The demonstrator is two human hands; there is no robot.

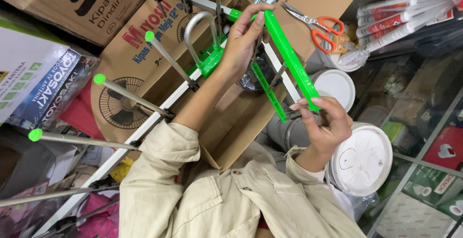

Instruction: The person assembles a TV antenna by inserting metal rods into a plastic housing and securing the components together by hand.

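Note:
An outdoor aerial lies across my lap: a long aluminium boom [144, 132] with side rods tipped in green caps [99, 78]. A folded green plastic arm [289, 57] is hinged to it, beside a green clamp with a metal U-bolt [198, 33]. My left hand [243, 40] reaches up from the beige sleeve and grips the upper end of the green arm, fingers curled over it. My right hand [325, 127] pinches the arm's lower end between thumb and fingertips. An open cardboard box [236, 122] sits beneath the aerial.
Orange-handled scissors [320, 28] lie at the upper right near sealant tubes [395, 18]. White lidded buckets [361, 158] stand by my right hand. Fan cartons [130, 49] are stacked on the left and behind. A glass shelf with small boxes [424, 180] is at the right.

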